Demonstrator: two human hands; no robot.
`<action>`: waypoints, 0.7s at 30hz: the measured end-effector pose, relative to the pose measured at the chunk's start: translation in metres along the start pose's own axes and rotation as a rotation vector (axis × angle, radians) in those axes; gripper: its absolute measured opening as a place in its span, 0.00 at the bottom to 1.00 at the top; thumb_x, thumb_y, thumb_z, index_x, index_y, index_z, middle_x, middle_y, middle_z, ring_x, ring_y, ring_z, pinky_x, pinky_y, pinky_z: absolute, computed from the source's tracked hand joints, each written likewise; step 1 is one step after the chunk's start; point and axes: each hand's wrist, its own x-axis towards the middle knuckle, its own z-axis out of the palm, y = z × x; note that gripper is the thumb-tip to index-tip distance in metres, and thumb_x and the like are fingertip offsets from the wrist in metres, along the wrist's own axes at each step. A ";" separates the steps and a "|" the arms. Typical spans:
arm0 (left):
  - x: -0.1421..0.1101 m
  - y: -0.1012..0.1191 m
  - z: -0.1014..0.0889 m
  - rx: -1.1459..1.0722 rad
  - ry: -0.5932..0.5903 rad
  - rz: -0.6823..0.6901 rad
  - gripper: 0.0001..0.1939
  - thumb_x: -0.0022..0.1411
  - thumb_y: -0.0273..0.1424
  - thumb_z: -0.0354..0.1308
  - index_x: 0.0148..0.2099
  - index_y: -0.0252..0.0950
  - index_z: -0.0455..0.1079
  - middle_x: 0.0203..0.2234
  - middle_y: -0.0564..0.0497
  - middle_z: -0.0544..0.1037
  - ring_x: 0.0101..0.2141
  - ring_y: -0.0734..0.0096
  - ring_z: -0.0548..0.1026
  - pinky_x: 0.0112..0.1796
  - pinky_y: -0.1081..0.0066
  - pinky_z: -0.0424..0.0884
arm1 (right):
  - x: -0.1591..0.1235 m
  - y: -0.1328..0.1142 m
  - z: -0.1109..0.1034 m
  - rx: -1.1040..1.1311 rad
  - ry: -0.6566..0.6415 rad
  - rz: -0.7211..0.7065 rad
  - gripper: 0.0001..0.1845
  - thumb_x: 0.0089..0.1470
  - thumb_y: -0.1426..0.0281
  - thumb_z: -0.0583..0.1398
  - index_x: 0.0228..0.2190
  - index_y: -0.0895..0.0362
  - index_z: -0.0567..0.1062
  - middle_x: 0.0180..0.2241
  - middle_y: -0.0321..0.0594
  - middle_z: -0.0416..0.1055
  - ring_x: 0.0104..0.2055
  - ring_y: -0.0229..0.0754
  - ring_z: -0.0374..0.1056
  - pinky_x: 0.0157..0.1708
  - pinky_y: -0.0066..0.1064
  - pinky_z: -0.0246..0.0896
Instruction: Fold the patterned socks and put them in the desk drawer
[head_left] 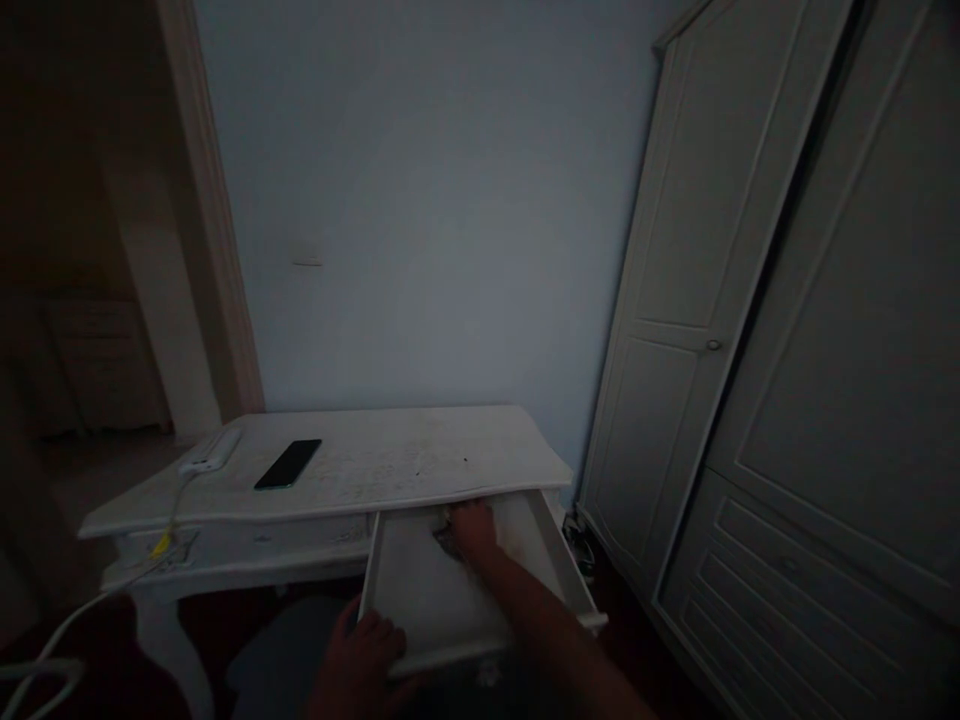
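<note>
A white drawer (442, 610) is pulled out from under the right part of a white desk (405, 440). My left hand (367, 645) has its fingers curled over the drawer's front left corner. Deep inside, toward the back, my right hand (474, 528) presses down with bent fingers. Beside those fingers a small dark, crumpled thing (445, 540) sticks out, maybe a cloth; the dim light hides its kind. The right forearm crosses the drawer's right side. Brownish stains show on the drawer bottom near the right hand.
On the desktop lie a dark phone (289, 464) and a white power strip (213, 452), whose cord hangs down at the left. A tall wardrobe (675, 400) stands to the right. Dark items (579, 545) sit on the floor between desk and wardrobe.
</note>
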 end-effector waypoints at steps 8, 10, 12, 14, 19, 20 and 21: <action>0.000 0.007 -0.005 0.006 -0.038 -0.040 0.19 0.67 0.55 0.63 0.45 0.46 0.79 0.43 0.49 0.86 0.50 0.50 0.81 0.63 0.41 0.60 | -0.016 -0.067 0.021 0.022 -0.048 -0.623 0.41 0.55 0.51 0.66 0.64 0.55 0.69 0.66 0.59 0.66 0.61 0.66 0.66 0.54 0.60 0.66; 0.000 0.010 -0.006 -0.001 -0.001 -0.038 0.20 0.67 0.57 0.62 0.44 0.46 0.79 0.42 0.50 0.86 0.48 0.52 0.81 0.63 0.42 0.60 | -0.033 -0.024 0.013 0.011 -0.111 -0.797 0.40 0.59 0.53 0.65 0.68 0.47 0.64 0.72 0.53 0.58 0.64 0.63 0.64 0.56 0.57 0.65; -0.001 0.011 -0.007 0.000 0.020 -0.053 0.21 0.67 0.57 0.62 0.43 0.46 0.79 0.40 0.50 0.85 0.46 0.54 0.81 0.63 0.42 0.59 | -0.050 0.028 0.000 0.023 -0.176 -0.796 0.35 0.61 0.54 0.65 0.67 0.40 0.66 0.73 0.45 0.55 0.65 0.61 0.62 0.58 0.55 0.64; -0.001 0.010 -0.009 0.004 0.000 -0.060 0.21 0.67 0.57 0.61 0.41 0.45 0.79 0.38 0.50 0.85 0.44 0.55 0.81 0.64 0.40 0.58 | -0.061 0.073 -0.011 0.062 -0.216 -0.599 0.35 0.59 0.55 0.67 0.66 0.38 0.67 0.72 0.43 0.58 0.67 0.61 0.60 0.60 0.52 0.62; 0.006 0.018 -0.022 0.075 -0.085 0.004 0.19 0.69 0.54 0.60 0.48 0.46 0.79 0.40 0.50 0.85 0.47 0.53 0.81 0.68 0.34 0.49 | -0.057 0.105 -0.015 0.096 -0.152 -0.100 0.39 0.58 0.67 0.64 0.69 0.51 0.64 0.68 0.55 0.63 0.67 0.63 0.59 0.61 0.51 0.59; 0.009 0.023 -0.026 0.098 -0.111 -0.002 0.20 0.70 0.53 0.60 0.48 0.45 0.80 0.40 0.48 0.85 0.48 0.51 0.81 0.68 0.34 0.48 | -0.050 0.098 -0.012 0.099 -0.132 -0.069 0.39 0.59 0.67 0.63 0.69 0.53 0.64 0.68 0.57 0.63 0.67 0.64 0.59 0.61 0.52 0.59; 0.013 0.029 -0.029 0.116 -0.155 -0.017 0.21 0.69 0.54 0.60 0.48 0.44 0.80 0.40 0.47 0.85 0.49 0.49 0.80 0.68 0.34 0.50 | -0.043 0.088 -0.009 0.107 -0.114 -0.045 0.38 0.60 0.67 0.61 0.70 0.53 0.63 0.68 0.56 0.63 0.68 0.63 0.59 0.61 0.52 0.59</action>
